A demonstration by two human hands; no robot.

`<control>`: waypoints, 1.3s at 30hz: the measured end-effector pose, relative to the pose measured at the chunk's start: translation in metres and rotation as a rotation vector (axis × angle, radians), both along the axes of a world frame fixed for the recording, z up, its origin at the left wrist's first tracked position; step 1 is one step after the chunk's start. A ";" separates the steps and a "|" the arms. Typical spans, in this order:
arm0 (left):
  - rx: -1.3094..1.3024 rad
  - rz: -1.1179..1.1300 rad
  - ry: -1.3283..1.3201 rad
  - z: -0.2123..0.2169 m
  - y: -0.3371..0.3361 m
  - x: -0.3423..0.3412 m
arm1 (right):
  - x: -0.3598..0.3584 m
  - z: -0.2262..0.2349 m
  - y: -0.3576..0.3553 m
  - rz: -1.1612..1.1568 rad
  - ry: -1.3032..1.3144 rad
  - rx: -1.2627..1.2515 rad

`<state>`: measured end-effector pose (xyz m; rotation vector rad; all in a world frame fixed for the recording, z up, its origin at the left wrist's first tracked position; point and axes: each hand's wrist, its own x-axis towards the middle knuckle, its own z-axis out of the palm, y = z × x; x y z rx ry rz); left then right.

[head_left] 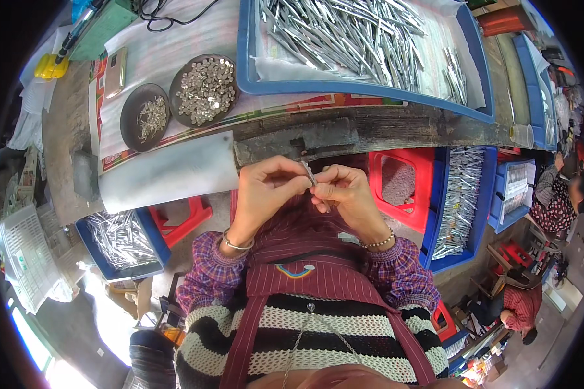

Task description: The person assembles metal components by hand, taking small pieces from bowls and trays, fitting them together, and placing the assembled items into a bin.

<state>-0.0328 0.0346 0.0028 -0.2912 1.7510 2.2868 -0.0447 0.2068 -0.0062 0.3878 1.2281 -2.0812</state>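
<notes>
My left hand point(266, 191) and my right hand point(353, 198) meet in front of my apron, just off the table's front edge. Between the fingertips of both is a thin silvery metal strip point(309, 172), its lower part hidden by fingers. Each thumb is pinched against its forefinger. Beyond my hands, a large blue tray point(370, 89) holds a heap of long metal strips point(350, 39). To its left are a dark bowl of small round metal discs point(204, 91) and a smaller dark bowl of tiny pin-like pieces point(152, 118).
A pale sheet point(169, 175) covers the table edge at left. Red stools point(422, 188) flank me below the table. Blue crates of metal strips stand low at left point(139, 271) and right point(480, 214). Two people point(524, 310) are at far right.
</notes>
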 end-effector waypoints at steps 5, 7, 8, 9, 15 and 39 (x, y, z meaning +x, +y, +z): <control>-0.036 -0.007 0.018 0.002 0.000 0.000 | -0.002 -0.003 0.003 0.028 -0.026 -0.014; -0.006 0.007 0.066 0.002 0.001 0.000 | -0.003 -0.001 0.002 0.024 -0.022 -0.048; -0.006 0.006 0.062 0.002 0.001 0.000 | -0.003 -0.001 0.002 0.024 -0.027 -0.047; -0.007 0.015 0.081 0.002 0.002 0.000 | -0.003 0.000 0.002 0.019 -0.024 -0.055; -0.012 0.048 0.114 0.003 0.005 0.002 | -0.002 -0.003 0.001 0.002 -0.038 -0.094; -0.023 0.043 -0.019 -0.004 0.004 0.008 | -0.005 0.006 -0.006 0.045 0.480 0.278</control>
